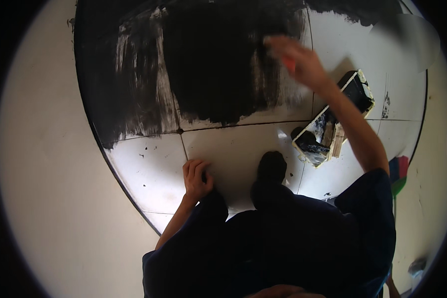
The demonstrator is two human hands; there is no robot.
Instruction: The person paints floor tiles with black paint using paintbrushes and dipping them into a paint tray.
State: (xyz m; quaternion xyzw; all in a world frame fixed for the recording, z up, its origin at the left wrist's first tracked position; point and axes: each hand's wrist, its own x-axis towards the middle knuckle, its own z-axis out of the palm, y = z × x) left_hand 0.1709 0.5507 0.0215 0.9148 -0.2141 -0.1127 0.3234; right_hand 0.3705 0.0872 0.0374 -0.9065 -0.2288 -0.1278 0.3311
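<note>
My right hand is stretched out over the far right part of the black coating on the tiled floor. It is closed on a tool with an orange handle, smeared by motion, so its working end is hard to make out. My left hand hangs by my left knee with its fingers loosely bent and nothing visible in it. Under my right forearm stands a long pale tray, set at a slant and smeared with black coating, with a light wooden-looking piece at its near end.
Pale floor tiles with dark joints lie around my dark shoe. Pale walls rise at left and right. A round translucent thing is at the far right. Something red, blue and green stands by the right wall.
</note>
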